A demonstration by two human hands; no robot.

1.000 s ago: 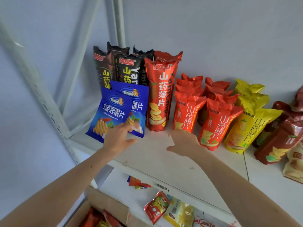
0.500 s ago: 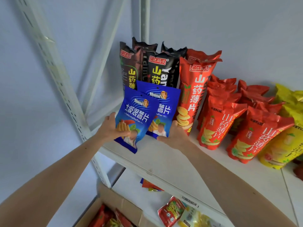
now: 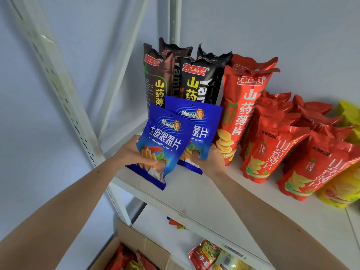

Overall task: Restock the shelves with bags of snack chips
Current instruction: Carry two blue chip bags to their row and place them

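Two blue chip bags stand at the left end of the white shelf. My left hand grips the front blue bag by its lower left part, thumb across its face. My right hand holds the rear blue bag at its lower right corner. Behind them stand tall dark bags and a tall red bag.
Shorter red bags and yellow bags fill the shelf to the right. A perforated white upright rises at the left. Below sit an open cardboard box of snacks and a lower shelf with small packets.
Both hands went from resting near the bags to gripping them: the left took the front blue bag, the right the rear one. The view shifted left and closer.
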